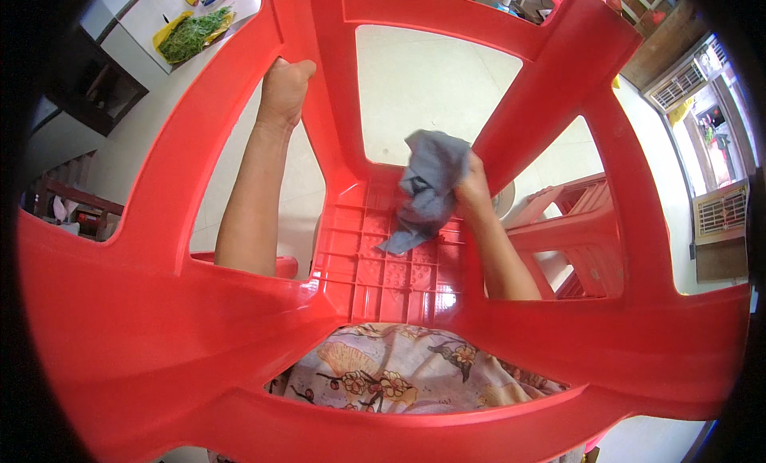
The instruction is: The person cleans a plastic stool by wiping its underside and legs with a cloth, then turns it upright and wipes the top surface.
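Observation:
A red plastic stool (413, 430) fills most of the view, upturned, with its legs toward me and the ribbed underside of its seat (389, 283) at the bottom of the hollow. My left hand (287, 92) reaches through the left side opening and grips the far left leg (326, 74); its fingers are mostly hidden. Through the right side opening comes my right hand (474, 178), closed on a crumpled grey cloth (434, 175). The cloth hangs inside the frame over the seat's underside, slightly blurred. Whether it touches the plastic I cannot tell.
Patterned fabric (371, 367) shows through the near opening. More red plastic stools (568, 241) stand at the right. Green leafy stalks (194, 35) lie on a yellow bag at the upper left. A dark wooden piece of furniture (78, 193) is at the left, over a pale tiled floor (431, 86).

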The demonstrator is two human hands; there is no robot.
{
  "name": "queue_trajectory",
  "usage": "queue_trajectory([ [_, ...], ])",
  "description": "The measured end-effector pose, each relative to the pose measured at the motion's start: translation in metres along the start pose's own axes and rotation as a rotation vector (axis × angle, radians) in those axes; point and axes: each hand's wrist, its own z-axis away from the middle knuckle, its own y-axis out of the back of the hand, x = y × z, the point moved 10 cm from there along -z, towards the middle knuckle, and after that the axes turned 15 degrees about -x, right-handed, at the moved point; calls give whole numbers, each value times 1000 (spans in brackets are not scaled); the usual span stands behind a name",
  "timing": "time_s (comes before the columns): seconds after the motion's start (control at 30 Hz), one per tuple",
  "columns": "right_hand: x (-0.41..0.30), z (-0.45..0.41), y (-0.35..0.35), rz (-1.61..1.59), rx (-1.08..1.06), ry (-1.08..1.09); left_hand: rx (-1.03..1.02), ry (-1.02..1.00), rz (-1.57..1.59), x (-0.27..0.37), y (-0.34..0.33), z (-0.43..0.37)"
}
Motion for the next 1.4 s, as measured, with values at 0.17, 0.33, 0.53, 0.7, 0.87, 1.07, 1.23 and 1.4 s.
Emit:
queue_trajectory([
  [0.17,-11,-25,-117,1281,-326,316,-68,32,-24,-1,3,3],
  [0.33,117,-3,-166,1993,-922,318,-15,34,-17,7,-8,10],
  [0.53,106,-6,-168,1870,-779,317,34,15,-11,26,-15,21],
  [0.7,82,-32,-113,1091,-565,168,-15,56,-21,21,-24,18],
  [0.87,18,-37,-12,299,6,-153,27,-2,-63,15,1,19],
  [1.07,-81,-30,1,868,315,481,65,-7,-20,27,-16,20],
  [1.23,-48,-54,16,932,143,270,9,-29,-8,34,-27,21],
  [1.4,-74,-27,4,625,289,184,55,-30,-27,30,-13,21],
])
